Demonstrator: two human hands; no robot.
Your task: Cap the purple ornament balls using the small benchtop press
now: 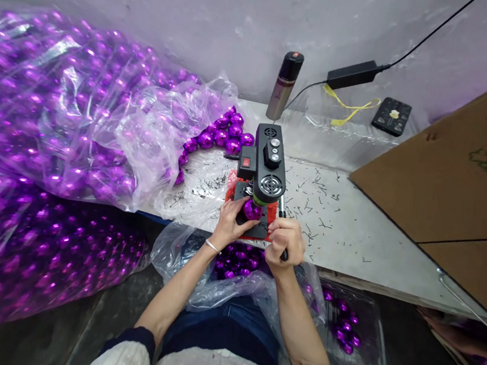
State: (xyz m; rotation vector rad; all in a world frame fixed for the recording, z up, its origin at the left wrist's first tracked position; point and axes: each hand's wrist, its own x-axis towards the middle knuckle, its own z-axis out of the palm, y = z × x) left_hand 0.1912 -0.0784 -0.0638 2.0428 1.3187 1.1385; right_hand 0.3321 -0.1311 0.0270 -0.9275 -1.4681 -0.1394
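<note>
My left hand [233, 220] pinches a shiny purple ball [252, 209] between thumb and fingers, under the head of a small black press machine [270, 162]. The ball sits just above the machine's dark base, which rests on a red sheet [272, 213]. My right hand [285, 242] is wrapped round the machine's lever handle [285, 255], at the right of the machine. A lapful of purple balls [237, 259] lies in clear plastic below my hands. Behind the machine's left side, several loose purple balls [220, 137] spill from a plastic bag.
Large clear bags of purple balls [56, 104] fill the left. A spray can or bottle [285, 86], a power adapter [351, 74], a yellow strap [352, 108] and a dark phone-like box [391, 116] stand behind. Black scraps litter the table [343, 243]. A cardboard box [460, 175] leans at right.
</note>
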